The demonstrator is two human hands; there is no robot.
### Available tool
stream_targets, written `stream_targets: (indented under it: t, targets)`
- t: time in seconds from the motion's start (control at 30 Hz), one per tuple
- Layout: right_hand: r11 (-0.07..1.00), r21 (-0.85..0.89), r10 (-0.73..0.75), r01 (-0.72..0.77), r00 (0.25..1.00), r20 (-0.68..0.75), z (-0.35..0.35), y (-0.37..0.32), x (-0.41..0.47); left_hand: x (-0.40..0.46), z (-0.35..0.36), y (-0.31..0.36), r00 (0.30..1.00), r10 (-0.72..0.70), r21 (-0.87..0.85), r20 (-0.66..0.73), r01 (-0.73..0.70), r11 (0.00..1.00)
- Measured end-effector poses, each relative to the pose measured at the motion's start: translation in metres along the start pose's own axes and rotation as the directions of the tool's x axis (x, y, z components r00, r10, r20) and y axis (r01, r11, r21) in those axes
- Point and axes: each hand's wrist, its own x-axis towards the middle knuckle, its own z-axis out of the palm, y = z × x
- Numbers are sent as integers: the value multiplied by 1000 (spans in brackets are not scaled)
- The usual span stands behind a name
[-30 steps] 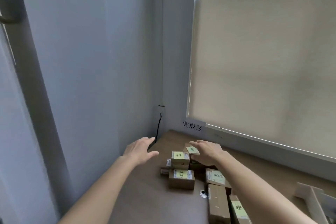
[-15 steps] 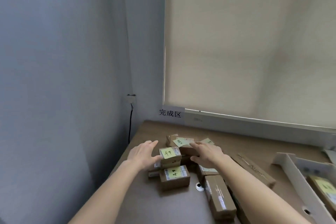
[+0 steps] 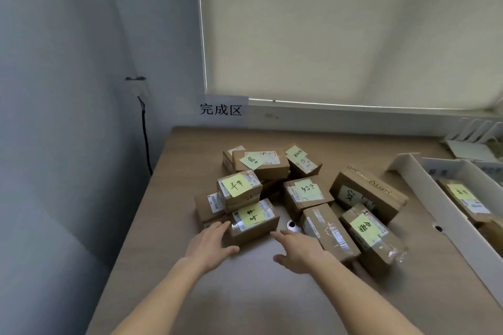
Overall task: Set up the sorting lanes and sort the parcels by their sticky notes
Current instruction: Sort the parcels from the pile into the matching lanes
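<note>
Wooden desk (image 3: 190, 160) in your room's corner, under a drawn blind (image 3: 340, 27), carries a heap of taped cardboard parcels (image 3: 304, 196) (most with yellow sticky notes). White lane dividers (image 3: 424, 185) at the right hold another noted parcel (image 3: 466, 198), cut off by the edge. Your left hand (image 3: 209, 242) lies flat against the nearest parcel (image 3: 253, 221), fingers straight, while your right hand (image 3: 298, 249) spreads open just beside it, holding nothing; the handwriting is hard to read.
</note>
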Motion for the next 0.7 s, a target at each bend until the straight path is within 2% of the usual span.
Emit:
stream_targets:
  t: [0.27, 0.7]
  targets:
    - [999, 44, 18, -19, 999, 30, 51, 15, 77, 82, 54, -32, 1000, 22, 9, 11, -22, 1000]
    - [999, 54, 1, -2, 1000, 20, 58, 33, 115, 126, 82, -45, 1000, 18, 14, 5, -18, 1000]
